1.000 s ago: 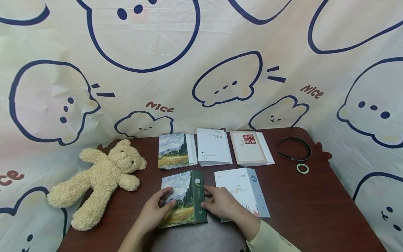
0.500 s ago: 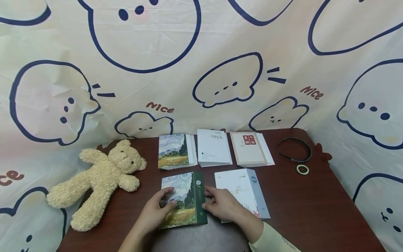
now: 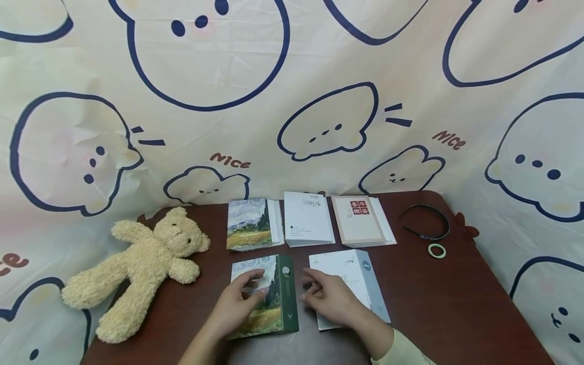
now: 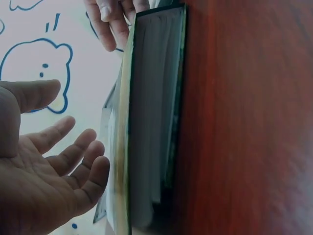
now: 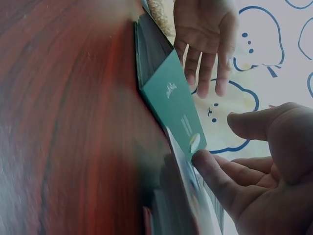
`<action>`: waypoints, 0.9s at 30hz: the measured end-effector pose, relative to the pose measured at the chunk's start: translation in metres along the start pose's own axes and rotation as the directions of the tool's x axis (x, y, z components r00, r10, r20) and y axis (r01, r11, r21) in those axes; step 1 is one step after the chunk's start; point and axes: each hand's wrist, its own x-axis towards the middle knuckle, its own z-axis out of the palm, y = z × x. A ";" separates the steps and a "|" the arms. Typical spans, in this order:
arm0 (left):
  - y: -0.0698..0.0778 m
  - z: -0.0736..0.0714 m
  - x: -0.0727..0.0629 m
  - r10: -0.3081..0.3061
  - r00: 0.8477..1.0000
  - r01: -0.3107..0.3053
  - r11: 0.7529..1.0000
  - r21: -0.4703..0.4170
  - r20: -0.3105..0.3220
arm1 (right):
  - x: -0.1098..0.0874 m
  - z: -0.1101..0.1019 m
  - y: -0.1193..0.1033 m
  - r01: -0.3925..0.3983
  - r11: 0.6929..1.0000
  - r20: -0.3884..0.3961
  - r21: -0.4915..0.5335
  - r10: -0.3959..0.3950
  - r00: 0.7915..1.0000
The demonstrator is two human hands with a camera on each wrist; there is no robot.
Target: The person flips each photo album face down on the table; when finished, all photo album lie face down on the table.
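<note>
One green-spined album (image 3: pixel 272 312) lies flat on the counter (image 3: pixel 465 304), cover up, its weight probably enough to keep it steady untouched. The left hand (image 3: pixel 232 304) hovers over its cover, fingers loosely spread and holding nothing; the right hand (image 3: pixel 333 299) hangs just right of its spine, fingers relaxed, gently bent and likewise without a grip. With a hand on either side, the album looks placed so both can reach it easily.

Just right of the album, partly under the right hand, lies a blue-spined album (image 3: pixel 376 289), set roughly level with it. Beyond the album stretches a row: a landscape album (image 3: pixel 248 223), a white album (image 3: pixel 306 220) and a cream album (image 3: pixel 358 220), all face up, presumably so each cover shows. A teddy bear (image 3: pixel 148 258) lies left of the album; far to its right are a black headband (image 3: pixel 426 237) and a pale ring (image 3: pixel 436 257), seemingly kept out of the hands' way.
</note>
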 end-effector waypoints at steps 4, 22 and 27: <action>0.005 0.004 0.007 0.012 1.000 -0.013 1.000 0.011 0.009 | -0.002 -0.007 0.001 0.006 1.000 -0.019 0.011 -0.006 1.000; 0.018 0.026 0.028 0.096 0.994 -0.091 0.992 -0.090 0.058 | -0.013 -0.043 0.018 -0.039 0.999 -0.180 -0.011 0.036 0.983; 0.020 0.033 0.034 0.108 0.992 -0.102 0.991 -0.092 0.065 | -0.020 -0.057 0.023 -0.052 0.999 -0.234 -0.005 0.049 0.971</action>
